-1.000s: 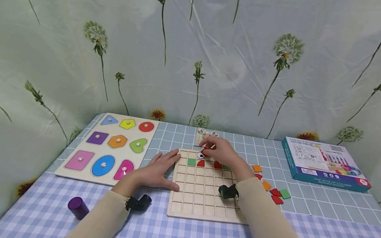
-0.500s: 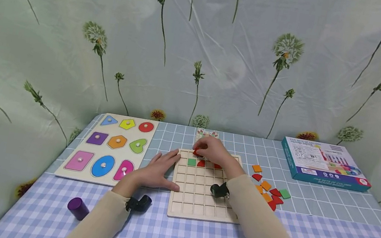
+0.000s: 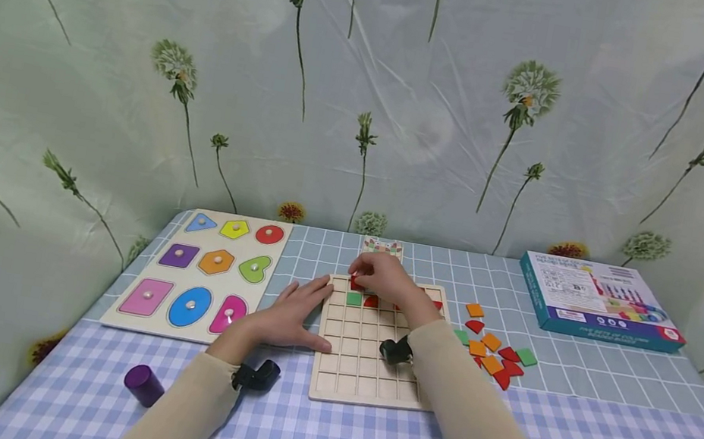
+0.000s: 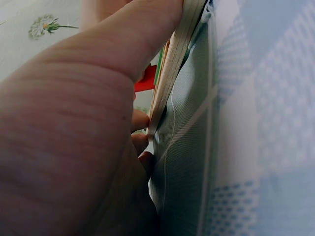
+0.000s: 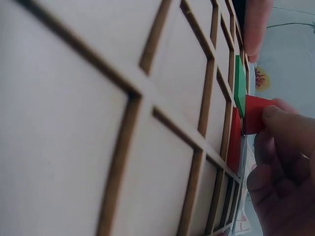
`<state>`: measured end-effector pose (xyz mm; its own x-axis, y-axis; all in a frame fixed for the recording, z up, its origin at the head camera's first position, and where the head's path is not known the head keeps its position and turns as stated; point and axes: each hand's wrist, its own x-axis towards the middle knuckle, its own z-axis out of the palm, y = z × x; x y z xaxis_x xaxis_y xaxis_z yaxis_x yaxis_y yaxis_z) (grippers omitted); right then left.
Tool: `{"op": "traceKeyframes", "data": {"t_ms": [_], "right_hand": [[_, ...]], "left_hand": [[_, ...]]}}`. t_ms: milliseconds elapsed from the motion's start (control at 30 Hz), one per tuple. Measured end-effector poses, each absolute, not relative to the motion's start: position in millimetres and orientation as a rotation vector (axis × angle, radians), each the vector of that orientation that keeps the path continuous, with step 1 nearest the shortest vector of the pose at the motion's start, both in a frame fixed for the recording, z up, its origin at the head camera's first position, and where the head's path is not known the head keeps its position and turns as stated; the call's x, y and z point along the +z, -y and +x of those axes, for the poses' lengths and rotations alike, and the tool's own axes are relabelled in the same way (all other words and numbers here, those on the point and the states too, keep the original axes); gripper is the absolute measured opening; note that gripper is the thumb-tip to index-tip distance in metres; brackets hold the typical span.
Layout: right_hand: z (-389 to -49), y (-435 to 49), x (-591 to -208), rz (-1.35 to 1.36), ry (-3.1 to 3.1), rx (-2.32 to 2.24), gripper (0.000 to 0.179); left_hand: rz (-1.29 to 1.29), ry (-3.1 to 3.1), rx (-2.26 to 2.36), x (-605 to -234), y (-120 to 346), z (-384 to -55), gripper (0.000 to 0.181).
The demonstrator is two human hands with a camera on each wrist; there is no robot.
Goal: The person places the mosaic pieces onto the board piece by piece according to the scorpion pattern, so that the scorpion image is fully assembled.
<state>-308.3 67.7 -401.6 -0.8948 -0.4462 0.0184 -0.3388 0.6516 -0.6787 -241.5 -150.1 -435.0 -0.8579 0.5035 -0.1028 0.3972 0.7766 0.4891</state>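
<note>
A wooden grid board [image 3: 363, 367] lies in front of me. My left hand [image 3: 291, 319] rests along its left edge, fingers fairly straight and thumb on the near part; the left wrist view shows the hand close against the board's side. At the far-left corner my right hand [image 3: 384, 277] pinches a red tile [image 5: 256, 115] between thumb and finger, held upright over the far row. Beside that tile sit a green square tile [image 5: 239, 86] and a red piece [image 5: 234, 140] in their cells. A small pattern card [image 3: 382, 246] lies behind the board, partly hidden by the right hand.
Loose orange, red and green tiles [image 3: 489, 365] lie right of the board. A shape puzzle with knobs [image 3: 187, 316] is at the left, a purple cylinder [image 3: 143, 385] near the left sleeve. A flat box [image 3: 602, 301] stands at the back right.
My right hand has moved left along the board's far edge with the red tile, uncovering more loose tiles at the right. The left hand has stayed in place.
</note>
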Motion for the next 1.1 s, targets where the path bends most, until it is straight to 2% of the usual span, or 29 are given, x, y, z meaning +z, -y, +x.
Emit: {"op": "traceKeyframes", "data": {"t_ms": [233, 700, 1100], "right_hand": [[-311, -64, -405, -0.582, -2.763, -0.969, 0.010], [-310, -67, -403, -0.616, -2.749, -0.874, 0.012], [-293, -86, -393, -0.697, -2.771, -0.896, 0.017]], "left_hand": [[0.702, -2.742, 0.691, -436, 151, -242, 0.109], [0.697, -2.740, 0.674, -437, 151, -243, 0.110], [0.682, -2.745, 0.666, -436, 149, -242, 0.112]]}}
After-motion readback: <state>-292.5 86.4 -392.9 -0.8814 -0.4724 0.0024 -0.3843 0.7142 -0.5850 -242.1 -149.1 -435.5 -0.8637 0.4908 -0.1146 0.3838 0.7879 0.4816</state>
